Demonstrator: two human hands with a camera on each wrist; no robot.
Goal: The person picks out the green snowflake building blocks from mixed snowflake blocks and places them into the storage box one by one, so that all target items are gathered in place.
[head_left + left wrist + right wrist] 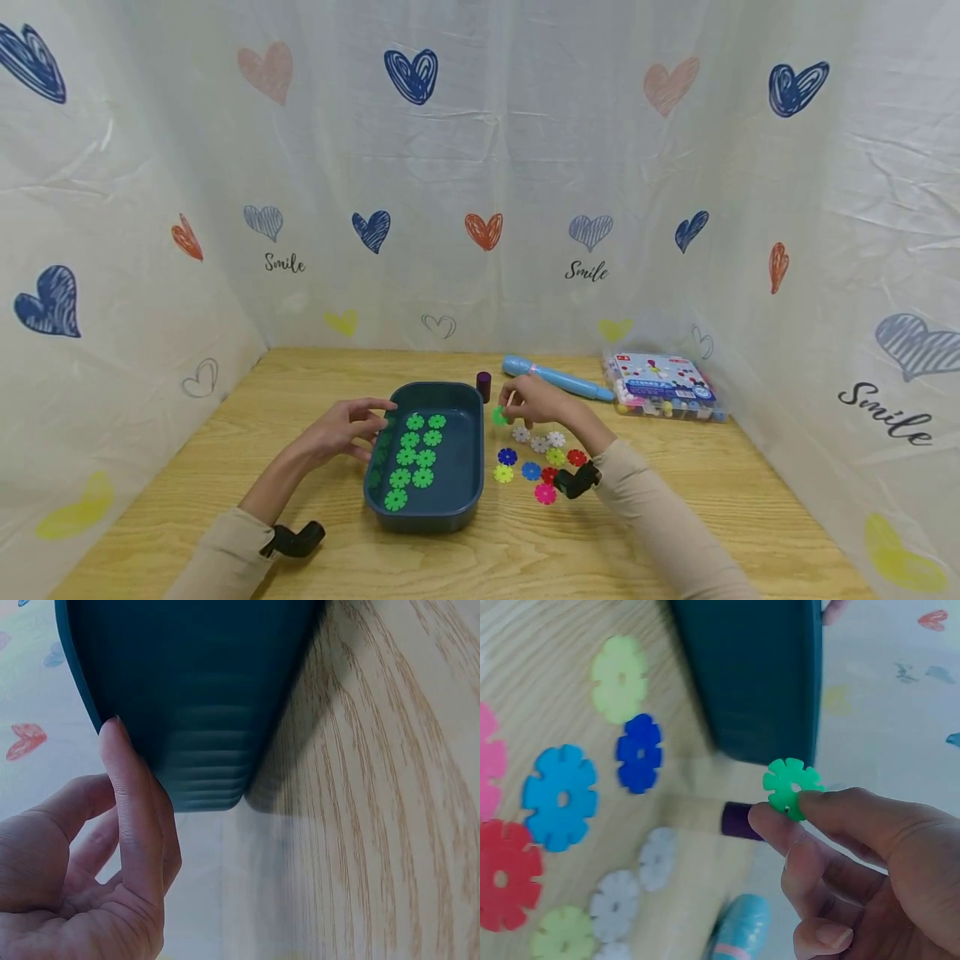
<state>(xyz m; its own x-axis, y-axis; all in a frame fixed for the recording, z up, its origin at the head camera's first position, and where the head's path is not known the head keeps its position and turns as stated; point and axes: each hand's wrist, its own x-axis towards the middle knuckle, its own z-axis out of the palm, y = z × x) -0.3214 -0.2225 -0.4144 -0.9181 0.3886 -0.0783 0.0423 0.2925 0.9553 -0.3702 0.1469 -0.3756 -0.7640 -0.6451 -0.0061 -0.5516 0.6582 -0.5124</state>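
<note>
My right hand [534, 398] pinches a green flower-shaped plastic disc [786, 786] between thumb and finger, just beyond the right wall of a dark teal tray [456, 492]. Inside that tray lie several green notched discs [425, 458], roughly in two columns. On the tray's left side rests my left hand [341, 429], its fingers loosely bent and touching the rim; in the left wrist view a fingertip [114, 731] lies against the outer wall near the edge. Below my right hand are loose discs: white [540, 445], dark blue [507, 457], light blue [531, 472], yellow [503, 474], red [577, 458] and pink [545, 494].
Behind the tray's right corner stands a small dark purple cylinder [483, 387]. A light blue tube-like object [558, 377] lies farther back, beside a clear box [662, 385] of colourful parts. A white curtain [480, 167] printed with hearts encloses the wooden table [315, 517].
</note>
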